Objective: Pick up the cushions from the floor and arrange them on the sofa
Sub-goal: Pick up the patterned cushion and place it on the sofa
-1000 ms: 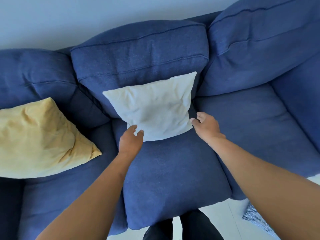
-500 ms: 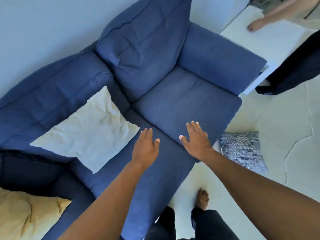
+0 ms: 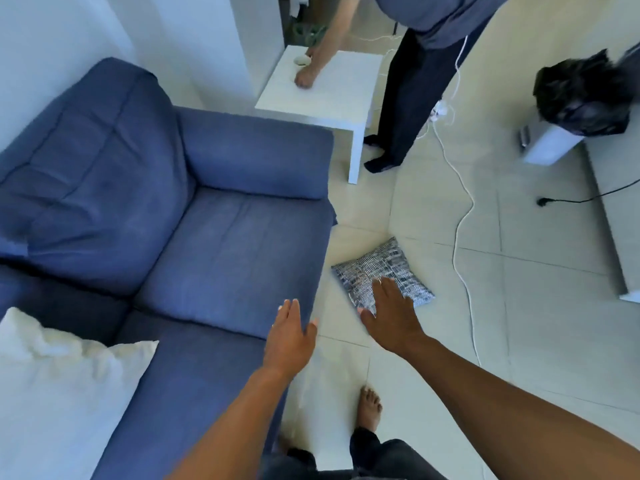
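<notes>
Patterned cushion (image 3: 382,271) on floor (beside sofa (image 3: 214,244)); both hands empty, spread

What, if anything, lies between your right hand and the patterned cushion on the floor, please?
Nothing visible does. The right hand, open, reaches toward the patterned cushion on bare floor tiles; the white cable runs past the cushion's far side.

Patterned cushion (image 3: 384,271) flat on floor

Tiled floor (image 3: 536,306) — patterned cushion (image 3: 384,268)
</notes>
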### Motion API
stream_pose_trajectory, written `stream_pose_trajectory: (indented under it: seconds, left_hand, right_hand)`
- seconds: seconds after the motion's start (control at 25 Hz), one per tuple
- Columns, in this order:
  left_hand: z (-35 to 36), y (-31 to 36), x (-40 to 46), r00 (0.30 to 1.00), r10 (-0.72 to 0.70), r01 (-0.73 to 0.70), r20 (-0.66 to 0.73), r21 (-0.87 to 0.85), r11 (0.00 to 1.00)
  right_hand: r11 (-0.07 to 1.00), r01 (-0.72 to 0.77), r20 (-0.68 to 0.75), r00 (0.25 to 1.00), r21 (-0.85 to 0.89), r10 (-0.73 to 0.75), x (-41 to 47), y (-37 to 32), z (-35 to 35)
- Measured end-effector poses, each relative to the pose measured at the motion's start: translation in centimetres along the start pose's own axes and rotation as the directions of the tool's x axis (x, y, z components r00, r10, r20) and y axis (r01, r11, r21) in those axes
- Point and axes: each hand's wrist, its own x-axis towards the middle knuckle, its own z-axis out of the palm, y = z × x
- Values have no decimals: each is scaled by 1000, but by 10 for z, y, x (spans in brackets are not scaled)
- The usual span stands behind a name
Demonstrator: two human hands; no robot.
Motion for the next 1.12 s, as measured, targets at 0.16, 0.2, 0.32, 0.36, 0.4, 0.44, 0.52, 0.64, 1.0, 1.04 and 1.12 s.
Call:
stream_pose_trajectory:
  seconds: [0.16, 0.2, 0.32, 0.36, 0.4, 0.44, 0.52, 0.64, 1.0, 1.04, 1.12]
  left_hand:
    - [23, 59, 31, 997, 53, -57, 61, 75, 996]
    - [24, 69, 39, 995, 74, -81, 68, 100, 992]
    - [23, 98, 77, 989, 113, -127, 96, 147, 981]
    - [23, 105, 90, 988, 119, -134, 103, 157, 978]
    - [23, 112, 104, 986, 122, -139, 110, 165, 976]
    - [23, 118, 120, 985, 124, -144, 122, 170, 975]
    - [22, 131, 146, 982, 123, -148, 146, 175, 974]
    - [24, 142, 194, 975, 100, -132, 197, 159, 978]
    - [89, 137, 328, 945, -112, 59, 308, 177, 982]
    - [105, 130, 348, 940, -144, 92, 308, 178, 980]
    - [146, 112, 390, 928, -200, 146, 313, 186, 972]
  right_hand:
    - [996, -76, -26, 997, 35, 77, 14, 51, -28]
    - [995, -89, -36, 995, 42, 90, 18, 57, -32]
    - [991, -120, -38, 992, 62, 123, 38, 73, -43]
    - [989, -133, -35, 990, 65, 136, 47, 78, -45]
    - [987, -149, -28, 988, 63, 151, 56, 84, -47]
    - [983, -170, -18, 985, 62, 171, 68, 89, -50]
    - [975, -212, 0, 977, 70, 212, 87, 96, -57]
    - [969, -239, 14, 971, 60, 239, 131, 109, -62]
    - [931, -350, 140, 932, 101, 335, 268, 174, -9]
    - [934, -343, 158, 932, 99, 325, 288, 189, 8]
    - [935, -346, 193, 925, 76, 327, 329, 222, 45]
